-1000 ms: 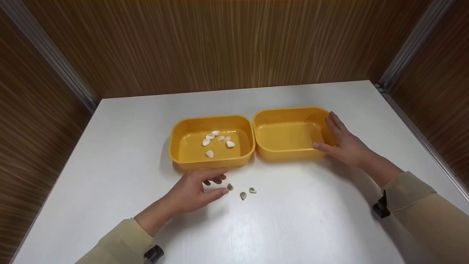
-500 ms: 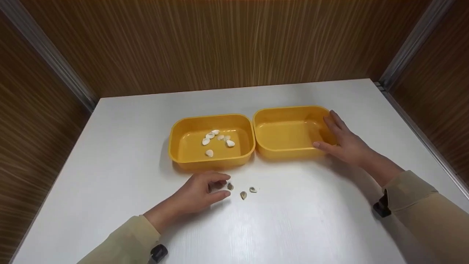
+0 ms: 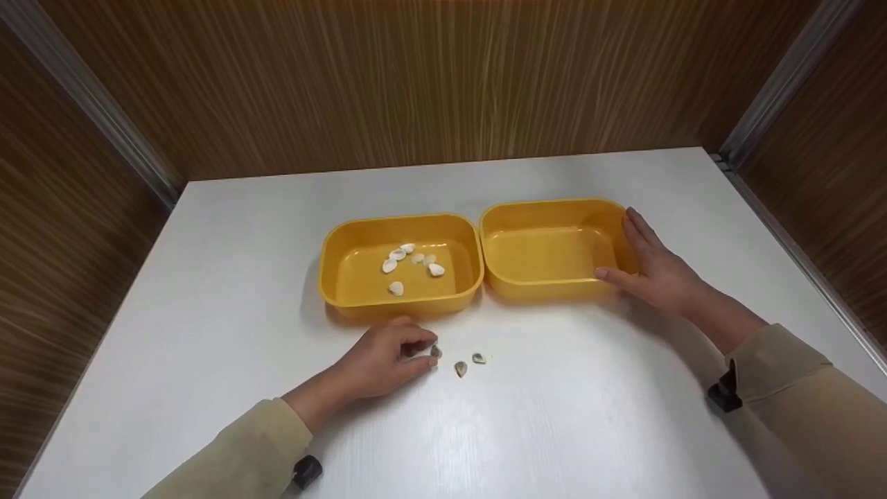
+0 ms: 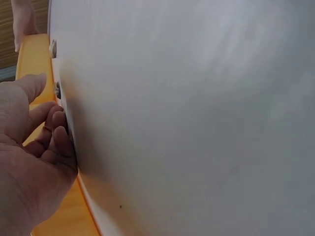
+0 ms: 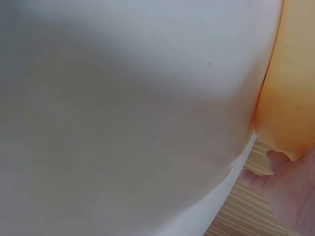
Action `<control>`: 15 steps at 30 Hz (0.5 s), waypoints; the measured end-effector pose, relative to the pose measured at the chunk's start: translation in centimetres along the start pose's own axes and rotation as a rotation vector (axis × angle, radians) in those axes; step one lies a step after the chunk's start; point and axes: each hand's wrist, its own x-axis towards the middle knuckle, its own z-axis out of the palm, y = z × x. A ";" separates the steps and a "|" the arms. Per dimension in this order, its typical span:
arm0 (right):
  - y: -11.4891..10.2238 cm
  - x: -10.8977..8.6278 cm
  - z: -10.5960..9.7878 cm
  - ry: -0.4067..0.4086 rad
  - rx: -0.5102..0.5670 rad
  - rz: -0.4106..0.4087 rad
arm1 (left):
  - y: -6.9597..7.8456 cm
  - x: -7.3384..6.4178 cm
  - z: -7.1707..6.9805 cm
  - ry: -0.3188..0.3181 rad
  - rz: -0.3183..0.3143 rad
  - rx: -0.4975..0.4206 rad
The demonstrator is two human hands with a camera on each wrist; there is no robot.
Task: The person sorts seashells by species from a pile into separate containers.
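Observation:
My left hand [image 3: 381, 357] is low over the table, thumb and index finger spread on either side of a small grey-brown shell [image 3: 436, 351]; a gap shows between them. In the left wrist view the other fingers of the left hand [image 4: 29, 142] curl loosely. Two more such shells, one darker [image 3: 461, 369] and one paler [image 3: 479, 358], lie to its right. My right hand [image 3: 662, 277] rests against the right end of the right yellow container [image 3: 554, 285], fingers straight along the side and thumb at the front rim. Several white shells [image 3: 396, 288] lie in the left yellow container [image 3: 402, 303].
Both containers stand side by side, touching or nearly so, on a white table [image 3: 229, 277]. Wood-grain panels [image 3: 443, 83] rise behind and at both sides. Dark devices [image 3: 307, 472] are strapped at the wrists under beige sleeves.
The left hand has moved slightly right and its thumb and index finger have come in around the nearest shell. The right hand stays at the container, and the shells lie as before.

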 end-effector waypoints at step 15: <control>0.1 -0.1 0.0 0.009 0.016 -0.033 | -0.1 0.3 0.4 0.024 -0.004 0.033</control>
